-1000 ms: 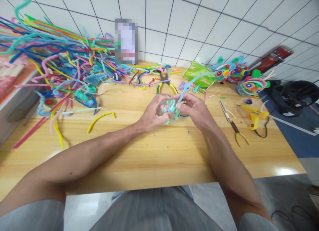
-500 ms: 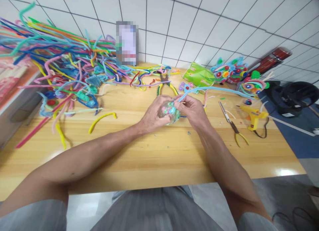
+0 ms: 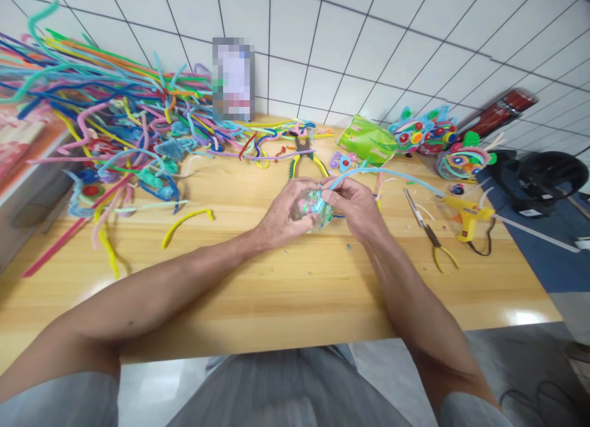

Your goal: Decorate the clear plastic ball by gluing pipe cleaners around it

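My left hand (image 3: 286,212) is wrapped round a clear ball (image 3: 323,218) with shiny, many-coloured bits in it. Against the ball's upper right side, my right hand (image 3: 353,201) pinches a light blue pipe cleaner (image 3: 391,172). The long free part of the pipe cleaner arches off to the right, towards the yellow glue gun (image 3: 469,218). My fingers hide the spot where pipe cleaner and ball meet. Just behind my hands lie pliers with yellow and green handles (image 3: 319,163).
A tangled heap of pipe cleaners (image 3: 133,120) covers the left side. A bent yellow pipe cleaner (image 3: 187,223) lies left of my hands. At the right are small pliers (image 3: 440,249), a green packet (image 3: 364,141) and a decorated ball figure (image 3: 461,163). A red flask (image 3: 502,110) stands by the wall.
The free end of the light blue pipe cleaner has dropped lower on the right. Both hands keep almost the same place and hold on the ball and pipe cleaner.
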Action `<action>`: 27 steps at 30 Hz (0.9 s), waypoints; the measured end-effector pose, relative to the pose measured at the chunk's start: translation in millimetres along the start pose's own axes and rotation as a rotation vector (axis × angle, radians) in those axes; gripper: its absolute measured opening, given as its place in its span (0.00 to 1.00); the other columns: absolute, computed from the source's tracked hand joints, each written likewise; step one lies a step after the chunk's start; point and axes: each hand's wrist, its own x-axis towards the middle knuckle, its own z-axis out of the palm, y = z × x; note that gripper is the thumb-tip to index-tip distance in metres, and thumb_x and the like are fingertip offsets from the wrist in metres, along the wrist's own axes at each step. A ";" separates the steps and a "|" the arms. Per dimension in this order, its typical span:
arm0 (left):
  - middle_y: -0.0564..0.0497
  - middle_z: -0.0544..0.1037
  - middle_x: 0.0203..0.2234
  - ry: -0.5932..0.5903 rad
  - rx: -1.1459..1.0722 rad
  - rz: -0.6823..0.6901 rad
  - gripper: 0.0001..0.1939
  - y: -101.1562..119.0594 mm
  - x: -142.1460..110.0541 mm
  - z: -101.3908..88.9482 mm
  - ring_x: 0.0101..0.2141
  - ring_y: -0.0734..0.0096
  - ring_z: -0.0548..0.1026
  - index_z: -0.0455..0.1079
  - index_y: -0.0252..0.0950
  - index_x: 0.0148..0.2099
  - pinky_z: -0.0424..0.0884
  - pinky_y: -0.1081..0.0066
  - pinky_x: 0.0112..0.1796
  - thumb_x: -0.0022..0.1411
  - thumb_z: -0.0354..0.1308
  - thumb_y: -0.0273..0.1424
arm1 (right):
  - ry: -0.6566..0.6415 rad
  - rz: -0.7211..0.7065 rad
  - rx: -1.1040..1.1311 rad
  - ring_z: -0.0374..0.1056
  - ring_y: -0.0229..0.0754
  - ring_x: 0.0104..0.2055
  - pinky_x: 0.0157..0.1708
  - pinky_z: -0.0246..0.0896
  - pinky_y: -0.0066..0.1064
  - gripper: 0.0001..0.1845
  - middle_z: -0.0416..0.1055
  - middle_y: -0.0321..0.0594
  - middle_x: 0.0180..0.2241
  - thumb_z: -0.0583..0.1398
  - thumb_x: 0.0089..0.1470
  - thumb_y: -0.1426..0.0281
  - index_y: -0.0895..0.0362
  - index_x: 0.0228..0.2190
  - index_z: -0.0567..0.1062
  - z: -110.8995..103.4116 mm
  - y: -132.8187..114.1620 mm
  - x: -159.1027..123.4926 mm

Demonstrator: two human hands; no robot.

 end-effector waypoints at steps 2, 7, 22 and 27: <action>0.42 0.75 0.57 -0.001 0.003 0.004 0.24 0.3 -0.3 0.0 0.60 0.53 0.75 0.67 0.42 0.63 0.73 0.51 0.62 0.67 0.63 0.34 | -0.006 0.009 -0.001 0.72 0.43 0.40 0.42 0.70 0.36 0.24 0.80 0.37 0.38 0.80 0.40 0.51 0.51 0.32 0.82 0.0 1.4 0.5; 0.41 0.75 0.58 -0.008 0.016 -0.003 0.24 -1.1 -1.4 -0.1 0.61 0.53 0.74 0.67 0.42 0.63 0.73 0.50 0.62 0.67 0.63 0.36 | 0.007 0.006 0.017 0.73 0.44 0.41 0.42 0.71 0.37 0.25 0.80 0.38 0.39 0.79 0.39 0.50 0.51 0.32 0.82 1.2 1.9 0.8; 0.38 0.66 0.69 -0.039 0.153 -0.121 0.29 0.1 -4.6 -4.2 0.73 0.47 0.62 0.67 0.42 0.68 0.64 0.45 0.70 0.66 0.65 0.35 | 0.039 -0.014 0.031 0.71 0.41 0.38 0.41 0.70 0.35 0.24 0.80 0.36 0.38 0.79 0.42 0.50 0.51 0.34 0.81 4.5 4.1 1.5; 0.40 0.72 0.63 -0.055 0.176 -0.059 0.31 -1.2 -4.8 -4.6 0.66 0.52 0.70 0.64 0.42 0.70 0.69 0.47 0.67 0.67 0.62 0.33 | 0.032 -0.027 0.037 0.71 0.41 0.38 0.41 0.70 0.35 0.25 0.80 0.35 0.37 0.79 0.41 0.50 0.51 0.34 0.82 4.9 3.0 0.6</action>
